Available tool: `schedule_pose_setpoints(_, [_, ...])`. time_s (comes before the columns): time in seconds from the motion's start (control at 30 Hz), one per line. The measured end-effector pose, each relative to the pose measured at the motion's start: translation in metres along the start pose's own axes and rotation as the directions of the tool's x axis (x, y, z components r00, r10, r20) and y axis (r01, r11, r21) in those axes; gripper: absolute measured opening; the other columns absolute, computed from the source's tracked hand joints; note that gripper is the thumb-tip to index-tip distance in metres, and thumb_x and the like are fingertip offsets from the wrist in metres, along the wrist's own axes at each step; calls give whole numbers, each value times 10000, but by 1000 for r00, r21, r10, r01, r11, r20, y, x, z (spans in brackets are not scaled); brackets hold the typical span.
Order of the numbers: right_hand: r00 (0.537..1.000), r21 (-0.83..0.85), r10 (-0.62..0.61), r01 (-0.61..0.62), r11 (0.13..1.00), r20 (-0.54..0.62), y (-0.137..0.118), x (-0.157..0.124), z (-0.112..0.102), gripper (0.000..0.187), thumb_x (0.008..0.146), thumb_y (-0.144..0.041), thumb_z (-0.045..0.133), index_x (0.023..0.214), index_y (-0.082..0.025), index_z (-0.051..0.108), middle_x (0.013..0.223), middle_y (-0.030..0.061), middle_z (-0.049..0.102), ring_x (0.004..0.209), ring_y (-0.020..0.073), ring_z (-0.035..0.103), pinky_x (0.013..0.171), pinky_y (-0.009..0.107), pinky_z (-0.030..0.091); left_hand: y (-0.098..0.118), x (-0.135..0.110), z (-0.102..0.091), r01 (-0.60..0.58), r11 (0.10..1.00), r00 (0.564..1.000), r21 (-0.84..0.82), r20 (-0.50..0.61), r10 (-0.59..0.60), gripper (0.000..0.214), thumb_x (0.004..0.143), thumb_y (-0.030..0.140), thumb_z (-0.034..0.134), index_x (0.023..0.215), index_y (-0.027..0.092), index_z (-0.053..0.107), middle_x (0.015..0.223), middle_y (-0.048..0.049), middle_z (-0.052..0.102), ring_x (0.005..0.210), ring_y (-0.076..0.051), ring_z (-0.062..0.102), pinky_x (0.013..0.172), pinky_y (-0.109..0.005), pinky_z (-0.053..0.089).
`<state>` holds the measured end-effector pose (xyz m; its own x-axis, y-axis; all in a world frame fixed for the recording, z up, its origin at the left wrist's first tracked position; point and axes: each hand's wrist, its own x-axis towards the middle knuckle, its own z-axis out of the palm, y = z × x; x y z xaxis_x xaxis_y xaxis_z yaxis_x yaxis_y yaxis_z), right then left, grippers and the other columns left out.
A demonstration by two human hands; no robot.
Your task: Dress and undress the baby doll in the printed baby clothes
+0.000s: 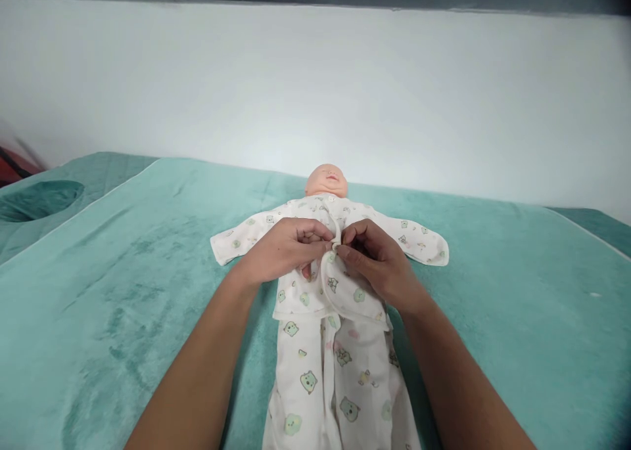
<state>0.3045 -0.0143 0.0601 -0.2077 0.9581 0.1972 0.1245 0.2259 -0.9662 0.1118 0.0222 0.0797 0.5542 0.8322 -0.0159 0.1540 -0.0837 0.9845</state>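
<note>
A baby doll (327, 180) lies on its back, dressed in a white baby shirt (300, 297) printed with small green animals. Matching trousers (308, 381) cover its legs. My left hand (293, 247) pinches the shirt's front edge at mid-chest. From the other side, my right hand (372, 256) grips the same spot, thumb and forefinger closed. Between the fingertips shows a small round snap button (335, 246). Below it the front flaps hang slightly apart. Both sleeves stretch out sideways, and no doll hands show at the cuffs.
A teal plush cover (148, 286) spreads beneath the doll. Behind it rises a white wall (315, 82) with a dark band along the top. At the far left are a hollow in the quilted teal fabric (42, 200) and a red object (14, 167).
</note>
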Motion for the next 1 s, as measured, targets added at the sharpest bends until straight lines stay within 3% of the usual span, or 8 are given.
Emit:
schedule_pose_setpoints(0.13, [1000,11,-14,14,1000,-14,2,2,-3,174,899,-373,612,876,-216,539,774,-31,485,657,102,411,574,248,340,4,-1,-5,25,1000,996,-7,88,-24,140,832,314,646,833,174,639,616,38,573,513,-88,570,517,-213,504])
schedule_pose_setpoints(0.27, [997,-138,-67,63,988,-25,-3,2,-3,223,927,-401,560,816,-208,536,717,-30,461,645,112,396,582,263,329,10,-5,-8,25,997,986,69,163,-36,180,853,353,622,826,175,624,659,28,583,558,-94,565,540,-219,482])
schedule_pose_setpoints(0.43, [972,-581,-215,230,781,95,-7,-27,4,229,881,-398,630,798,-207,536,767,-4,535,721,151,467,666,302,383,-11,-39,9,-65,955,995,288,-53,84,162,871,347,603,811,198,620,734,20,566,660,-111,524,566,-230,420])
schedule_pose_setpoints(0.53, [948,-697,-287,297,653,134,2,-58,9,326,799,-380,732,1026,-209,572,1029,61,588,971,232,511,827,368,430,-35,-72,30,-170,889,948,425,-175,265,92,841,265,650,920,219,641,968,-23,613,910,-164,564,762,-282,471])
schedule_pose_setpoints(0.63, [940,-736,-336,274,619,68,13,-80,14,335,832,-237,679,1145,-213,561,1115,86,563,1071,258,495,883,394,444,-51,-96,51,-183,795,897,579,-233,376,275,825,184,643,1093,242,621,1122,-54,573,1097,-210,511,910,-345,456])
schedule_pose_setpoints(0.77, [887,-770,-461,298,565,6,16,-87,15,264,876,-81,530,1076,-223,628,1024,69,578,973,224,536,820,372,467,-53,-102,70,-39,619,814,785,-334,475,268,877,160,547,1125,235,616,1052,-66,555,979,-220,513,812,-362,466])
schedule_pose_setpoints(0.87, [821,-777,-569,327,538,-48,12,-91,12,289,889,-46,491,1047,-219,660,1015,65,564,883,183,559,735,334,472,-52,-100,75,26,477,781,879,-316,539,189,925,173,488,1043,211,631,965,-64,565,872,-211,520,728,-351,455])
schedule_pose_setpoints(1.0, [797,-782,-599,330,529,-69,10,-102,10,279,889,-51,519,1053,-216,673,1010,64,560,839,162,572,672,304,471,-60,-102,73,-97,472,680,876,-288,675,196,929,84,445,998,181,599,924,-62,591,845,-190,538,714,-324,462])
